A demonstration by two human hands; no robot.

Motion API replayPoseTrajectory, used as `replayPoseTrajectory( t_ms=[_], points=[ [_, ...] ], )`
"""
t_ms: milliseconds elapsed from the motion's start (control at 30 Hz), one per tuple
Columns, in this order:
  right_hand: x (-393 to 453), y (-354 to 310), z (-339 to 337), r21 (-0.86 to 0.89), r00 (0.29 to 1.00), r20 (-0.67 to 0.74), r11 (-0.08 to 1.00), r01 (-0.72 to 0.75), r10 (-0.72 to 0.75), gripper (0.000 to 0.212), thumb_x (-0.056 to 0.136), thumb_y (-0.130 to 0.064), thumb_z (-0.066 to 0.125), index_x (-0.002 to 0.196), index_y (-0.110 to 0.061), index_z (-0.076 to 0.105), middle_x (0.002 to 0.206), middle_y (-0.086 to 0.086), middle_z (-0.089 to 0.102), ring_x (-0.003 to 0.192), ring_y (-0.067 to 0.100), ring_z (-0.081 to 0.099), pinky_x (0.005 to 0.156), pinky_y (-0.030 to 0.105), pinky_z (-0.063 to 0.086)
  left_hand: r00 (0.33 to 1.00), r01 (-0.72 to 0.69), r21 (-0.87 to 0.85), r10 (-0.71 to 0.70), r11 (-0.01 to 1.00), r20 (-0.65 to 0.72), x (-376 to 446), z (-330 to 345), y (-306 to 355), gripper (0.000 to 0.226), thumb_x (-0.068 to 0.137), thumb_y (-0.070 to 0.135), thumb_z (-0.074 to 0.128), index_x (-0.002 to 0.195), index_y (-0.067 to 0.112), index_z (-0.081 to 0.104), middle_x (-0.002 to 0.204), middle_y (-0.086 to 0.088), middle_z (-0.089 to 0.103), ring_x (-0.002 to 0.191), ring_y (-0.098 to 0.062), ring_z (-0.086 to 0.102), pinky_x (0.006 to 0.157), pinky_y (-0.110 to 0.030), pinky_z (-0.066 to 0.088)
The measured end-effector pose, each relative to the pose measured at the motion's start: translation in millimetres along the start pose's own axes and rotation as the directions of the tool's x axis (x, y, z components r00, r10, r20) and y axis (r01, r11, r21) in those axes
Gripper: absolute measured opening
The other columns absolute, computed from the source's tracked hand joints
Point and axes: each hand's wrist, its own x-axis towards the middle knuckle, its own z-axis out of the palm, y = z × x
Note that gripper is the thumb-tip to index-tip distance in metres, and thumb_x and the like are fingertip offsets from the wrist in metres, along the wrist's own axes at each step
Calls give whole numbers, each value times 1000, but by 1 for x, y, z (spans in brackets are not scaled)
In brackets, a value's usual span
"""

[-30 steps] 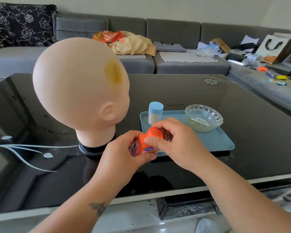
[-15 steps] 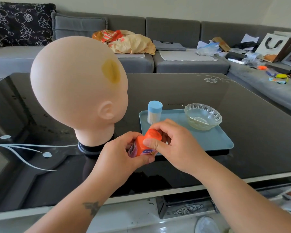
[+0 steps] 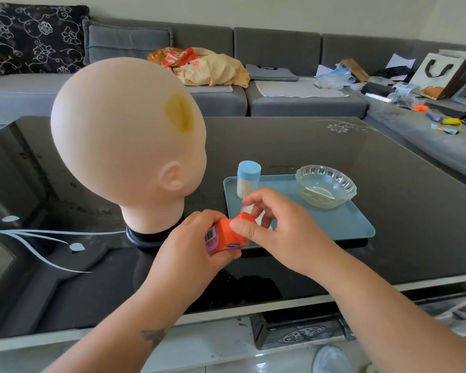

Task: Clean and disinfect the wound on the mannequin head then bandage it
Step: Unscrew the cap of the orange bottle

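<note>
While our left hand stays wrapped around the small orange cardboard box, our right hand has changed its grip: a moment ago its fingers covered the box's top, and now the thumb presses the upper corner while the fingers lift and pinch something white, too blurred to name. We judge the bandaging step is starting. At eleven o'clock stands the bald peach mannequin head, its yellow-stained wound uncovered.
</note>
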Motion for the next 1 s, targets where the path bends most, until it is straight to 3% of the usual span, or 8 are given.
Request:
replayPoseTrajectory(
  t_ms=[133, 267, 367, 500, 633, 800, 900, 1000],
  points=[
    [0, 0, 1, -40, 1000, 7, 999, -8, 8, 34, 78, -66, 49, 93, -35, 52, 77, -11, 60, 67, 7, 57, 65, 34, 52, 1000, -15, 47, 16, 999, -13, 0, 0, 1, 44, 65, 49, 79, 98, 45, 51, 89, 21, 56, 83, 5, 53, 62, -11, 39],
    [-2, -2, -3, -3, 990, 113, 997, 82, -82, 18, 82, -40, 59, 99, -39, 50, 89, -13, 56, 80, 7, 53, 62, 16, 44, 1000, -5, 37, 5, 999, -16, -1, 0, 0, 44, 65, 46, 80, 100, 44, 53, 89, 21, 56, 84, 6, 53, 63, -11, 39],
    [-3, 0, -8, 11, 974, 190, 992, 122, -122, 30, 82, -21, 63, 101, -40, 51, 100, -13, 52, 93, 7, 50, 68, 9, 37, 1000, 4, 42, -3, 999, -10, -2, -1, -2, 46, 65, 44, 82, 102, 42, 54, 90, 21, 55, 86, 7, 52, 63, -12, 38],
    [-3, 1, -9, 50, 975, 201, 995, 85, -93, 38, 78, -41, 68, 109, -48, 46, 110, -20, 49, 101, -1, 49, 75, 12, 38, 1000, 4, 55, -4, 998, -10, -2, 0, -1, 46, 66, 46, 80, 103, 41, 54, 90, 21, 55, 83, 4, 54, 64, -12, 38],
    [-1, 1, -2, -3, 996, 84, 1000, -12, 12, 36, 75, -68, 51, 98, -41, 50, 92, -14, 58, 74, 3, 56, 66, 25, 48, 1000, -10, 90, 11, 996, -4, -2, 1, 0, 45, 66, 48, 79, 102, 42, 53, 91, 21, 55, 83, 4, 54, 64, -15, 42],
    [-3, -1, -3, -65, 991, 113, 995, 82, -74, 14, 87, -45, 55, 98, -37, 52, 86, -14, 56, 76, 6, 52, 62, 23, 43, 1000, -6, 110, 7, 994, -8, -3, 0, -1, 47, 67, 47, 79, 106, 40, 53, 92, 21, 54, 83, 3, 54, 66, -16, 45],
    [-4, -2, -8, -44, 971, 201, 989, 138, -127, 25, 85, -23, 60, 101, -40, 51, 97, -15, 51, 87, 4, 49, 68, 19, 39, 1000, 10, 91, -10, 996, 1, -2, 0, -1, 48, 67, 46, 80, 106, 40, 54, 92, 21, 54, 83, 4, 53, 66, -14, 43],
    [-5, -1, -10, 3, 967, 221, 992, 130, -127, 35, 83, -29, 65, 109, -44, 47, 111, -17, 51, 105, 1, 47, 84, 19, 41, 1000, 7, 80, -6, 997, -3, -3, 1, 0, 47, 67, 47, 80, 106, 39, 55, 92, 20, 56, 83, 3, 54, 67, -18, 46]
  ],
)
